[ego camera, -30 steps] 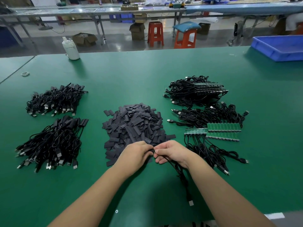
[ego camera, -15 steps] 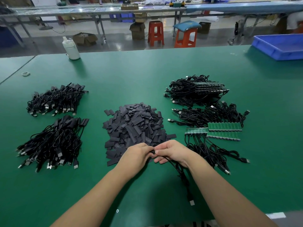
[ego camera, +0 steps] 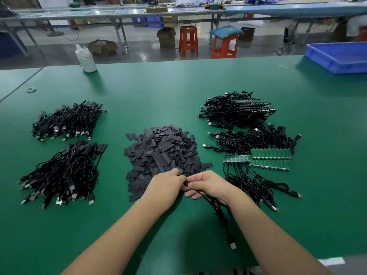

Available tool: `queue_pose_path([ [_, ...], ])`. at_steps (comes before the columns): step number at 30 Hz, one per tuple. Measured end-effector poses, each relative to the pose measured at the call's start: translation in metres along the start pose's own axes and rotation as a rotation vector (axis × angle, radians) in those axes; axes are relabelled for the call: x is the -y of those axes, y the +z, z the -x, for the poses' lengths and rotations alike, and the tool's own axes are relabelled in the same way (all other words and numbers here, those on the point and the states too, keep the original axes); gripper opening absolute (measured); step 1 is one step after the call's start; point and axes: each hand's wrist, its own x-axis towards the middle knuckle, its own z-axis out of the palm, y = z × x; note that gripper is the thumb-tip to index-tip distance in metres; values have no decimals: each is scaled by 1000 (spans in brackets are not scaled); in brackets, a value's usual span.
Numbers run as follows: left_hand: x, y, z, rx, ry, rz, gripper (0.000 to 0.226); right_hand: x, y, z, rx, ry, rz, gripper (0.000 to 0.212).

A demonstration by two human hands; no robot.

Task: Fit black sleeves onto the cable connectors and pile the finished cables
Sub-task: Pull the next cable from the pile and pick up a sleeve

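Note:
A heap of flat black sleeves (ego camera: pixel 162 153) lies in the middle of the green table (ego camera: pixel 158 92). Just in front of it my left hand (ego camera: pixel 165 185) and my right hand (ego camera: pixel 208 184) meet, fingers curled around the end of one black cable (ego camera: pixel 220 213). The cable trails toward me and ends in a USB plug (ego camera: pixel 232 245). What sits between my fingertips is mostly hidden. Two piles of sleeved cables (ego camera: pixel 65 122) (ego camera: pixel 61 175) lie at the left. Unsleeved cables with green circuit boards (ego camera: pixel 270 153) lie at the right.
A further bundle of cables on dark boards (ego camera: pixel 238 110) sits behind the green boards. A white jug (ego camera: pixel 85 59) stands at the far left edge, a blue tray (ego camera: pixel 337 56) at the far right. Stools and benches stand beyond the table.
Both hands stay together on the cable end at the front of the sleeve heap; only small finger movements show. The piles have not moved.

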Motion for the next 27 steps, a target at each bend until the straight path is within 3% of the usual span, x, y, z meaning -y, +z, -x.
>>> queue_pose_path([
  [6,-4,-8,-2,110,-40,-206,10,-2,-1,1,-10,-5,-12,22],
  [11,-8,-16,2,173,7,-261,16,-1,1,4,-3,-15,-12,22],
  [13,-11,-18,3,181,16,-292,23,0,3,5,-4,-10,8,22],
  [18,-14,-21,2,109,80,-334,64,1,8,6,-9,-26,65,26],
  [22,-17,-17,4,101,83,-304,67,3,8,8,-20,-42,72,26],
  [25,-15,-10,4,4,18,-139,83,7,9,9,-46,-54,8,22],
  [27,-18,-11,7,-153,-154,329,81,13,10,9,-88,-77,-99,20],
])
